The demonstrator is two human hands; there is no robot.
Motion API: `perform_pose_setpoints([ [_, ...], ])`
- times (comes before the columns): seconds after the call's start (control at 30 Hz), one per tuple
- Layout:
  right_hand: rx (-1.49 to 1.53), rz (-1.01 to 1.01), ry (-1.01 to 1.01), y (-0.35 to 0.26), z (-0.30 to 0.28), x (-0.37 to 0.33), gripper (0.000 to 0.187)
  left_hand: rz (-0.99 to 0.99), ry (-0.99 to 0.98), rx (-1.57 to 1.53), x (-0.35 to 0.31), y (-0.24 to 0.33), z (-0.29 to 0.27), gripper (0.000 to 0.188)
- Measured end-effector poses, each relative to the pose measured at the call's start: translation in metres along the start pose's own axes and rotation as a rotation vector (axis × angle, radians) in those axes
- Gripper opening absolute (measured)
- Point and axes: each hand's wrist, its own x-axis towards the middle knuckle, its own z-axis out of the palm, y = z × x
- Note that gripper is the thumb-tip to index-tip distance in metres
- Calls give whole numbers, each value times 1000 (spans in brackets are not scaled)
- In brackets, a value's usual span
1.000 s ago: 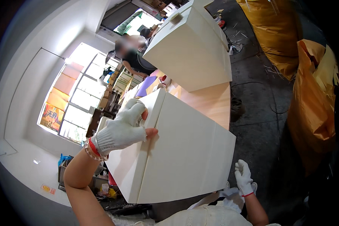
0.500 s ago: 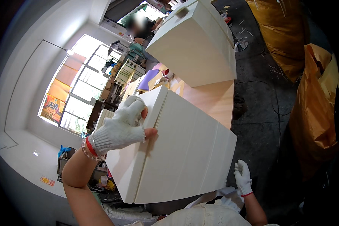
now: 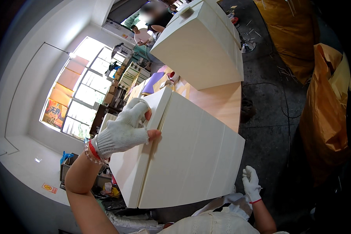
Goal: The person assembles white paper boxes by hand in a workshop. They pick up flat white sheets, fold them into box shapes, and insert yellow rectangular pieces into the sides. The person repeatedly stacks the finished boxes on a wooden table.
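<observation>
A large pale white block (image 3: 199,152), which looks like stacked white sheets or boards, stands in front of me on the table. A dark seam runs along its left edge and sets off a top layer (image 3: 158,103). My left hand (image 3: 124,126), in a white knit glove with bare fingertips, grips that layer's edge. Its thumb presses at the seam and its bent fingers lie over the top. Low on the right, beside the block's near corner, my gloved right hand (image 3: 251,183) is curled closed. Whatever its fingers hold, if anything, is hidden.
A second white block (image 3: 202,46) stands farther along the wooden table (image 3: 222,102), with a roll of tape (image 3: 187,13) on it. Yellow-orange sacks (image 3: 325,113) stand on the dark floor at the right. Shelves with boxes line the window side. Two people are in the background.
My left thumb has shifted slightly up and left, and the seam beside it looks a little wider. In the background one person has moved right, and another in a light top has come into view.
</observation>
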Motion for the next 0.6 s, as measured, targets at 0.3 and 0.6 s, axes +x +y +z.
perform_pose_setpoints([
  [0.3,115,-472,-65,-155,20,76,45,138,18,183,-12,22,-19,84],
  [0.6,-632,-1521,-176,-392,102,174,15,15,-41,352,-14,46,-34,30],
])
